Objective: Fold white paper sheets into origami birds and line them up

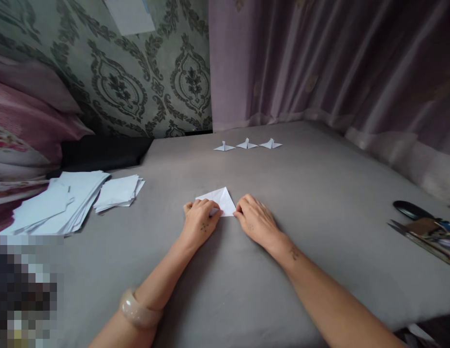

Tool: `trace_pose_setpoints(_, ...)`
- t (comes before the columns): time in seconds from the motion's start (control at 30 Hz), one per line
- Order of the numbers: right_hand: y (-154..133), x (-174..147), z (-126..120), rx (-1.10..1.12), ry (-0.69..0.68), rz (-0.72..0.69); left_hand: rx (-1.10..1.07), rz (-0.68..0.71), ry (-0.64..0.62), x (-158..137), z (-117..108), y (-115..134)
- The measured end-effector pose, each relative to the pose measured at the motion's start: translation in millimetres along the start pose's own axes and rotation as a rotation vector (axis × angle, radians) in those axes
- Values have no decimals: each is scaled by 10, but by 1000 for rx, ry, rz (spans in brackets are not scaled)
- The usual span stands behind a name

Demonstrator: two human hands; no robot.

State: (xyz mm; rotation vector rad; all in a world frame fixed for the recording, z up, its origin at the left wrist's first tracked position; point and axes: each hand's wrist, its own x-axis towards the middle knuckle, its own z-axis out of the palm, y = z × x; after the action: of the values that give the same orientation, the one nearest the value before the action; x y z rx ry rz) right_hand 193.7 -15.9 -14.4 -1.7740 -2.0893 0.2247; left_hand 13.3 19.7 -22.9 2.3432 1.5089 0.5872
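Note:
A small piece of white folded paper lies on the grey cloth in front of me, one point facing away and faint creases across it. Over its left part, my left hand is closed, with bent fingers holding the near edge. My right hand pinches the right corner between thumb and fingertips. The fingers cover the paper's left end and part of its near edge.
Three folded paper figures stand in a row farther back. At left lie a stack of large paper sheets and a pile of small paper squares. Scissors and a black oval object are at right.

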Motion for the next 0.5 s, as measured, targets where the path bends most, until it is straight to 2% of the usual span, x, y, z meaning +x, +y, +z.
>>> trace_pose_setpoints(0.13,117,35,-135,143,-96,23,-42,-21,-18,9,3,-11)
trace_pose_setpoints(0.23,128,53,-172,237,-80,-41,-42,-29,-19,10,-11,10)
trace_pose_setpoints(0.37,0,44,-84,348,2,-177,-25,-22,-31,4,-26,37)
trace_pose_setpoints(0.5,-99,-1,6,325,-70,-202,-66,-37,-12,-18,-31,12)
